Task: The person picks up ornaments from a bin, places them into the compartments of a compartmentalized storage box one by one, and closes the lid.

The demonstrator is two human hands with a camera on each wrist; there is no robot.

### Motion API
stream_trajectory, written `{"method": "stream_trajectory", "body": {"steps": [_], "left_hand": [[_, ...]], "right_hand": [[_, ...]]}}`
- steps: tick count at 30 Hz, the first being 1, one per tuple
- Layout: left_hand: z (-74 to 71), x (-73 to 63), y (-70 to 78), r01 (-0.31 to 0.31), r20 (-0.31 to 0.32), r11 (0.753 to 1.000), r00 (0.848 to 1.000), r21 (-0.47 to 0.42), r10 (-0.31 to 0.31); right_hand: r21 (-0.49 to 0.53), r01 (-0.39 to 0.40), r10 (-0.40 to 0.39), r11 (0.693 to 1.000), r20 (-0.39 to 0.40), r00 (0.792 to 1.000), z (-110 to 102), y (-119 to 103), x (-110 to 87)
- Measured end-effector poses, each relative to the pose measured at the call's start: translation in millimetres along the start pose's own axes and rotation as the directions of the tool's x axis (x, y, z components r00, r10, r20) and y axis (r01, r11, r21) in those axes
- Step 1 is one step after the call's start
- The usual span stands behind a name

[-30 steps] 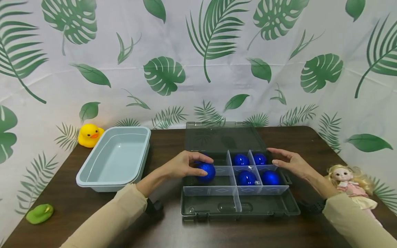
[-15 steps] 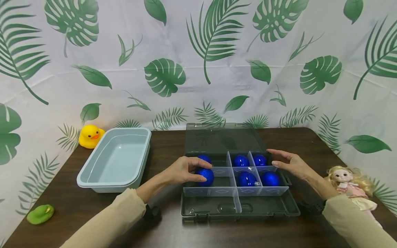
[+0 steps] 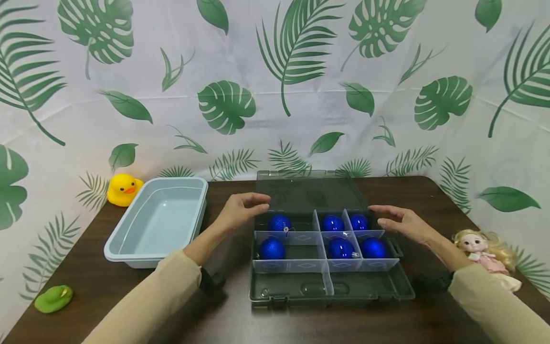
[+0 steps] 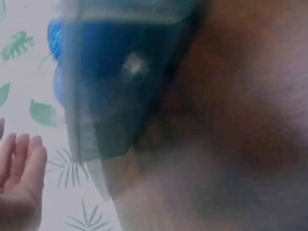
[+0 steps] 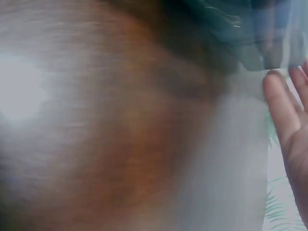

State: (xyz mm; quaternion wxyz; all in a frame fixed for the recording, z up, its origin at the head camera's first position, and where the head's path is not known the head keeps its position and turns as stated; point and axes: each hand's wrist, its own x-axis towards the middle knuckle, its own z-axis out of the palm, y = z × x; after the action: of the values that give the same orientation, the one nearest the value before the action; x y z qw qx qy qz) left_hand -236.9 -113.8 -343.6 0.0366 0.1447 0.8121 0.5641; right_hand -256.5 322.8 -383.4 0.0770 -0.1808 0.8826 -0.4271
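A dark translucent divider box (image 3: 288,284) lies on the table with its lid (image 3: 309,191) laid back. Two glittery blue ornament balls sit at its left: one ball (image 3: 280,222) with a small hanger in the back compartment, another ball (image 3: 272,248) in the compartment before it. Several shiny blue balls (image 3: 341,248) fill small compartments to the right. My left hand (image 3: 240,211) hovers by the box's back left corner, holding nothing, fingers extended. At the back right corner is my right hand (image 3: 406,223), fingertips close to the rim; contact cannot be told.
Pale blue nested basins (image 3: 111,251) stand left of the box, with a yellow rubber duck (image 3: 123,189) behind them. A green toy (image 3: 53,299) lies at the front left. A doll (image 3: 485,253) lies beyond the right forearm. A leaf-print cloth (image 3: 296,129) hangs behind the table (image 3: 301,327).
My left hand has let go of a glittery ball, leaving it in the left middle compartment, and has moved up and left off the box. My right hand has barely moved.
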Motion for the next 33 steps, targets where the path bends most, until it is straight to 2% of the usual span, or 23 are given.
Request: {"method": "stream_trajectory", "body": {"steps": [2,6,11,16,22,25,33], "left_hand": [[-3.3,9.5,1.3,0.075,-0.059,0.996,0.995,-0.051,-0.078],[-10.6,28.5,-0.5,0.177,-0.104,0.967,0.975,-0.184,-0.199],[-17.5,46.2,-5.5,0.245,-0.140,0.939,0.949,-0.241,-0.283],[-19.2,57.8,-13.1,0.307,-0.128,0.913,0.928,-0.270,-0.350],[-23.6,69.3,-23.2,0.388,-0.106,0.883,0.898,-0.264,-0.426],[-25.1,74.8,-30.6,0.413,-0.085,0.870,0.890,-0.269,-0.449],[-20.7,85.0,-46.0,0.435,-0.046,0.842,0.880,-0.320,-0.472]], "right_hand": [[0.035,-0.017,0.017,0.999,-0.001,1.000,-5.3,-0.2,5.0],[0.102,-0.051,0.055,0.993,-0.031,0.998,-16.9,-1.8,23.2],[0.200,-0.129,0.142,0.971,-0.053,0.988,-28.3,-2.7,50.1],[0.285,-0.189,0.199,0.940,-0.009,0.980,-37.0,-0.8,69.9],[0.230,-0.235,0.219,0.945,0.090,0.971,-42.9,-0.7,88.7],[0.207,-0.242,0.214,0.948,0.148,0.966,-41.4,-1.0,98.0],[0.162,-0.278,0.249,0.947,0.179,0.952,-33.6,5.1,114.3]]}}
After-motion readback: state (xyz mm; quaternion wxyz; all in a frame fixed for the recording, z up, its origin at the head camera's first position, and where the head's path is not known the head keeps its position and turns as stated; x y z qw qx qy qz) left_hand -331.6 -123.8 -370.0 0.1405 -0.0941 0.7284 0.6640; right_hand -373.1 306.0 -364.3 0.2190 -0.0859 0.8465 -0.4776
